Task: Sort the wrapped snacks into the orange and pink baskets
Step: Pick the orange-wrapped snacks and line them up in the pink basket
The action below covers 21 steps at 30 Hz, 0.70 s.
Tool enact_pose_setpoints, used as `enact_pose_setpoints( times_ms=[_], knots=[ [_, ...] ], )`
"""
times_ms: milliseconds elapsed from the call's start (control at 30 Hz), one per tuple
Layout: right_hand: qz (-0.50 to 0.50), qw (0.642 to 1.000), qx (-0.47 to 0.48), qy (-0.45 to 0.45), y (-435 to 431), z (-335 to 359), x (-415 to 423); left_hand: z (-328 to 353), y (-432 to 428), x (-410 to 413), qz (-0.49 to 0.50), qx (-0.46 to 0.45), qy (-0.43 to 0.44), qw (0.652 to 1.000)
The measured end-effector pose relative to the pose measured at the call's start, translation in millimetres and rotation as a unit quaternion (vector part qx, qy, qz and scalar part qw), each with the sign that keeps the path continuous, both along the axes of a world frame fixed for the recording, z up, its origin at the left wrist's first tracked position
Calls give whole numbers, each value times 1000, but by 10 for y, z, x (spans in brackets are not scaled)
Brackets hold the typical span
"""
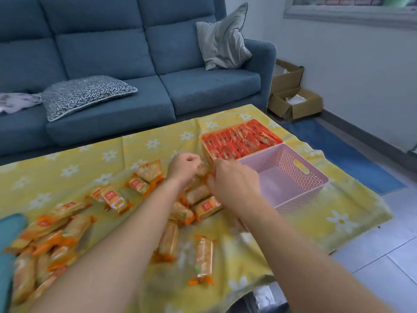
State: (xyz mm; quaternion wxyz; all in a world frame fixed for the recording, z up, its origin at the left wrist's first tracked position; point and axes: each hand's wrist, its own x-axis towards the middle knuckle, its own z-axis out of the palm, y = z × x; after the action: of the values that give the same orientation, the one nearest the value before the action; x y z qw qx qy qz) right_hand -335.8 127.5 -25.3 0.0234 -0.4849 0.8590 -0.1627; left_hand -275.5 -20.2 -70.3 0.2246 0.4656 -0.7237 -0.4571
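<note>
print on the snack wrappers (137, 185) is unreadably blurred.

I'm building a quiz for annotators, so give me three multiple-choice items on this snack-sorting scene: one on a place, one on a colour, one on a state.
1. Where do the orange-wrapped snacks lie?
A. on the sofa
B. on the yellow cloth
C. on the floor tiles

2. What colour are the wrappers in the orange basket?
A. red
B. blue
C. green

3. What state is the pink basket in?
A. tipped over
B. heaped full
C. upright, no snacks showing inside

Answers:
1. B, they are scattered over the flowered cloth.
2. A, red wrappers fill that basket.
3. C, it stands upright and its bare floor shows.
</note>
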Motion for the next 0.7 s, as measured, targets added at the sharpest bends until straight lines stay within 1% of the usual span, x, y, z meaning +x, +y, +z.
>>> enact_pose_setpoints(
  times_ms=[33, 67, 100, 167, 233, 300, 367, 467, 533, 600, 633, 700],
  knots=[
    [16, 999, 8, -30, 15, 8, 85, 11, 83, 198, -41, -34, -24, 998],
    [35, 997, 39, -60, 40, -12, 220, 3, 164, 473, -67, -64, -57, 994],
    [46, 992, 86, -79, 75, -64, 318, -26, 245, 718, -82, -93, -97, 987],
    [58, 978, 179, -86, 144, -232, 529, -114, 374, 1235, -89, -130, -182, 971],
    [39, 970, 223, -87, 199, -419, 724, -203, 476, 1655, -98, -131, -249, 955],
    [30, 964, 255, -70, 226, -573, 922, -279, 591, 2010, -103, -129, -310, 936],
    [29, 959, 275, -61, 227, -627, 1044, -350, 701, 2257, -106, -139, -338, 925],
    [30, 960, 255, -117, 157, -575, 1086, -432, 754, 2430, -98, -140, -329, 929],
    [13, 961, 197, -193, 109, -532, 1125, -443, 748, 2447, -75, -127, -320, 936],
    [-18, 945, 127, -301, 91, -528, 1192, -433, 772, 2402, -73, -161, -350, 920],
    [-26, 936, 106, -335, 60, -546, 1243, -421, 773, 2386, -73, -177, -372, 908],
    [-43, 929, 85, -359, -21, -634, 1344, -441, 725, 2365, -76, -168, -397, 899]
  ],
)
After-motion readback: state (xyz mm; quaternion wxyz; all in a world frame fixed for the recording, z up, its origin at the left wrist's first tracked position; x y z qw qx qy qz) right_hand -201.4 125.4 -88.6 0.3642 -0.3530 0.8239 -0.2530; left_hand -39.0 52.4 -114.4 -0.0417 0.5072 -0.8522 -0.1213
